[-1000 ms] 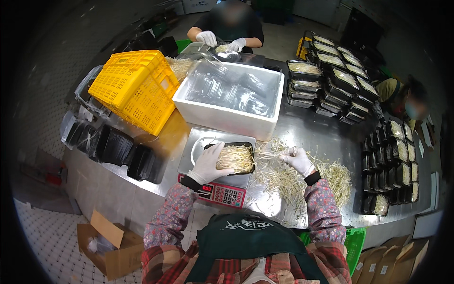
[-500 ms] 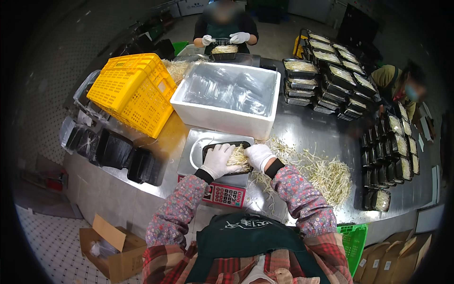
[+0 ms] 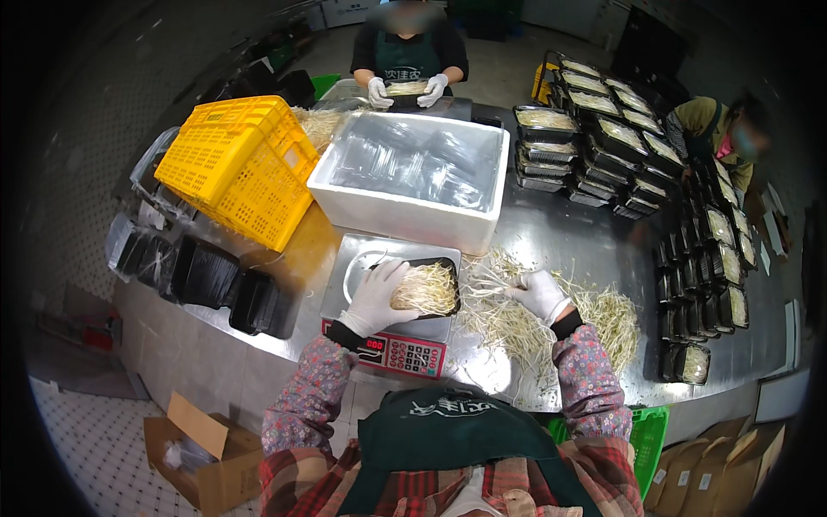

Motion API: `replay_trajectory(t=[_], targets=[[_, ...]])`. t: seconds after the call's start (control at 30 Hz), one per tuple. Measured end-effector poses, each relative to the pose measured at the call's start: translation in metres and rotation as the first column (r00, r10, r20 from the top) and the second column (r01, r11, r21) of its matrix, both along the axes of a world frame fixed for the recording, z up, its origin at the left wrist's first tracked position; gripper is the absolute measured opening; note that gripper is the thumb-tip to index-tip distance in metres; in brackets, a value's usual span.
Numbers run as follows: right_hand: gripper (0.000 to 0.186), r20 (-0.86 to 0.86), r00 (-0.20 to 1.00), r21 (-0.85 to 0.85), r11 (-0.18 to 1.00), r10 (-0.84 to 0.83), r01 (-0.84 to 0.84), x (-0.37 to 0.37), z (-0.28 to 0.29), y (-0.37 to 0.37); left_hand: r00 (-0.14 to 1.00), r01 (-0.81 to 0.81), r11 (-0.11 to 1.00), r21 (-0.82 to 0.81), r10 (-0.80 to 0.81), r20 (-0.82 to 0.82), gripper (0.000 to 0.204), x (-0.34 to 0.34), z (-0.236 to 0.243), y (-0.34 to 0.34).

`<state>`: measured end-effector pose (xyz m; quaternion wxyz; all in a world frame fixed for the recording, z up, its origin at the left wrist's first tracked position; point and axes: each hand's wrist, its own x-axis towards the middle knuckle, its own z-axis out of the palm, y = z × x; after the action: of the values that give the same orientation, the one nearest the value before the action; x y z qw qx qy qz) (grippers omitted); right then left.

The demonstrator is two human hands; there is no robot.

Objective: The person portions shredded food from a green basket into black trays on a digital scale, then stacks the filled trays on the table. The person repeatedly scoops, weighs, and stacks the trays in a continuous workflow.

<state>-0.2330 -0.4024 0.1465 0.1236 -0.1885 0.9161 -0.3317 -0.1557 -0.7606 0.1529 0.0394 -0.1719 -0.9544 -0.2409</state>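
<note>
On the scale (image 3: 405,351) sits a black plastic tray (image 3: 459,277) heaped with pale bean sprouts (image 3: 426,290). My gloved left hand (image 3: 375,299) rests over the tray's left end, thumb and fingers spread apart along the sprouts. To the right, my gloved right hand (image 3: 540,297) is above the loose sprout pile (image 3: 603,323). Its fingertips are pinched around a few sprout strands. The scale's red front panel shows below my left wrist.
Beyond the scale stands a white foam box (image 3: 405,211) with film-wrapped contents. A yellow crate (image 3: 237,168) leans at left, near empty black trays (image 3: 205,271). Filled trays (image 3: 620,138) are stacked at right. Across the table, a co-worker's gloved hands (image 3: 432,90) hold a tray; another person is at far right.
My right hand has moved right, from the tray to the loose sprouts. My left hand has shifted left, uncovering more of the tray's sprouts. The co-worker opposite has lowered both hands to the tray's sides.
</note>
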Motion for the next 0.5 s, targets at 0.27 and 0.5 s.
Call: replay_trajectory(t=[0.27, 0.5], targets=[[0.071, -0.404, 0.904, 0.048, 0.990, 0.140, -0.132, 0.018, -0.017, -0.051, 0.990, -0.034, 0.993, 0.114, 0.049, -0.131, 0.068, 0.014, -0.013, 0.014], [0.090, -0.320, 0.916, 0.107, 0.970, 0.242, -0.219, 0.037, -0.037, -0.169, 0.980, -0.118, 0.974, -0.194, 0.083, -0.181, 0.046, -0.023, -0.055, 0.033]])
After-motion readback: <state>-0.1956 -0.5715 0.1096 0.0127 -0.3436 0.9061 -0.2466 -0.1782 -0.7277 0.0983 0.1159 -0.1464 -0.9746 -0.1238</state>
